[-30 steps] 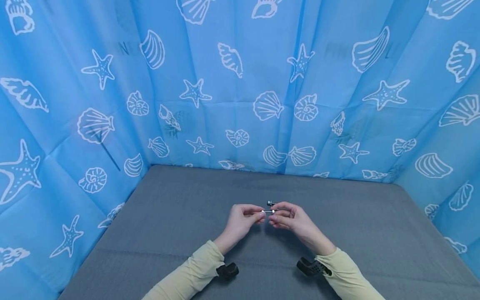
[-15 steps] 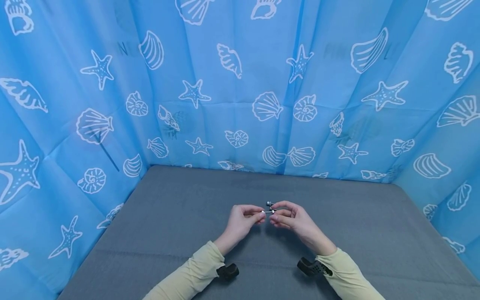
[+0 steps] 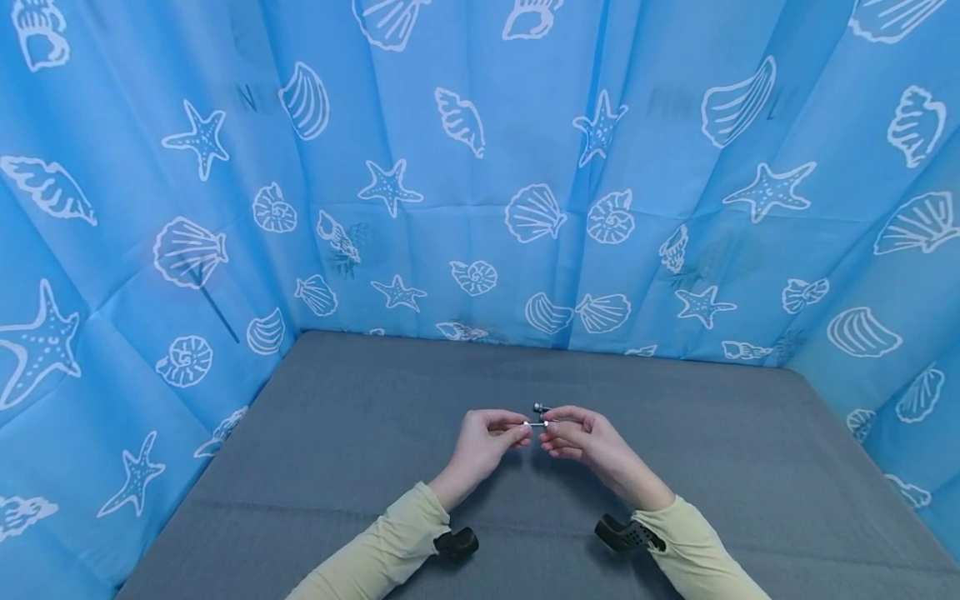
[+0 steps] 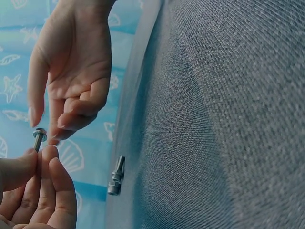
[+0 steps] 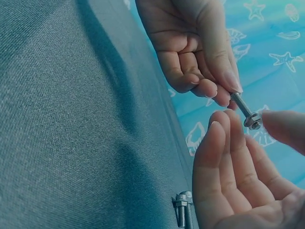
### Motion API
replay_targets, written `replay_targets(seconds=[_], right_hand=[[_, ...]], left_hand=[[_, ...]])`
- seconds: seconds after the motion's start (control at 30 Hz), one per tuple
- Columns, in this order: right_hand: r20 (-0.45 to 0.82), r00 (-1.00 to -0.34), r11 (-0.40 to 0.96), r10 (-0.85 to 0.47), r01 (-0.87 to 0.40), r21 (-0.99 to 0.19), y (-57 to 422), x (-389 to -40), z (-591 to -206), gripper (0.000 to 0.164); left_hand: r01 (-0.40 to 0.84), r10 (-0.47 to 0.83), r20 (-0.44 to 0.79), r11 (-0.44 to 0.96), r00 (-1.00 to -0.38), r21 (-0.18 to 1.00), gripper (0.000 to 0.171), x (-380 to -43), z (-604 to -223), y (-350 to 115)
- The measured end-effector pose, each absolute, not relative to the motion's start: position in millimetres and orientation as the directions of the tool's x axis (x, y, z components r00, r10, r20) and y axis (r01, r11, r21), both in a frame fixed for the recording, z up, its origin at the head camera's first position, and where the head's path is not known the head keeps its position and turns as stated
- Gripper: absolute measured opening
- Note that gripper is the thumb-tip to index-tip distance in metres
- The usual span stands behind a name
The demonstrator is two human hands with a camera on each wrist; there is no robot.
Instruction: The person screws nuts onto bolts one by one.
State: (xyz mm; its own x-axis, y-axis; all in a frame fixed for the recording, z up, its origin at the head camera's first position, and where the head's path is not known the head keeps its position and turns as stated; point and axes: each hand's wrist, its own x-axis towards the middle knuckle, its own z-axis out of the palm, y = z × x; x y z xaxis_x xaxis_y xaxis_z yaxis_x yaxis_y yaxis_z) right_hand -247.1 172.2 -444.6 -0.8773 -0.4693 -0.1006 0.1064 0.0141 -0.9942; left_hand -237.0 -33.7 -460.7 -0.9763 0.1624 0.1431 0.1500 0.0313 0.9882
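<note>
In the head view, my left hand (image 3: 491, 437) pinches a silver bolt (image 5: 242, 102) by its head end, its shank pointing toward the other hand. A flanged hex nut (image 5: 252, 121) sits on the free end of the shank. My right hand (image 3: 588, 446) has the nut between its thumb and index finger, with the thumb tip right against the nut's side in the right wrist view. The remaining fingers of both hands are loosely bent. The left fingertips hide the bolt's head.
A second bolt with a nut (image 4: 116, 177) lies on the grey cloth-covered table (image 3: 405, 375), just beyond the right fingers. Beside it another bolt (image 5: 189, 214) shows in the right wrist view. A blue shell-patterned curtain (image 3: 480, 167) encloses the table's back and sides.
My right thumb has slid forward and up along the nut, and the right fingers have shifted slightly. The left hand holds the bolt in the same place.
</note>
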Motion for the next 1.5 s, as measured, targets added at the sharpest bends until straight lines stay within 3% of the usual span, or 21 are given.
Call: replay_targets(seconds=[0.43,0.67,0.83,0.97,1.2,1.5], right_hand=[[-0.144,-0.890,0.072,-0.432,0.125,-0.989,169.3,-248.3,-444.7,0.051],[-0.099,-0.882,-0.001,-0.461,0.112,-0.994,170.5,-249.3,-443.8,0.042],[-0.124,-0.890,0.048,-0.439,0.115,-0.992,169.4,-248.8,-443.1,0.037],[-0.151,-0.896,0.069,-0.419,0.134,-0.989,168.7,-248.5,-443.1,0.041],[-0.083,-0.879,-0.009,-0.469,0.099,-0.995,171.2,-247.7,-442.8,0.040],[-0.129,-0.886,0.056,-0.446,0.116,-0.992,169.5,-248.1,-443.6,0.042]], left_hand=[[0.159,0.157,0.153,0.025,-0.976,0.987,0.016,-237.3,-461.5,-34.2],[0.125,0.155,0.119,0.026,-0.981,0.992,0.019,-239.0,-460.8,-34.4],[0.124,0.155,0.118,0.030,-0.981,0.992,0.014,-234.4,-454.2,-34.0],[0.129,0.153,0.122,0.036,-0.981,0.991,0.011,-236.3,-457.6,-33.4],[0.131,0.156,0.124,0.038,-0.980,0.991,0.016,-238.3,-461.4,-32.8],[0.150,0.160,0.140,0.049,-0.977,0.987,0.016,-236.8,-459.0,-33.4]])
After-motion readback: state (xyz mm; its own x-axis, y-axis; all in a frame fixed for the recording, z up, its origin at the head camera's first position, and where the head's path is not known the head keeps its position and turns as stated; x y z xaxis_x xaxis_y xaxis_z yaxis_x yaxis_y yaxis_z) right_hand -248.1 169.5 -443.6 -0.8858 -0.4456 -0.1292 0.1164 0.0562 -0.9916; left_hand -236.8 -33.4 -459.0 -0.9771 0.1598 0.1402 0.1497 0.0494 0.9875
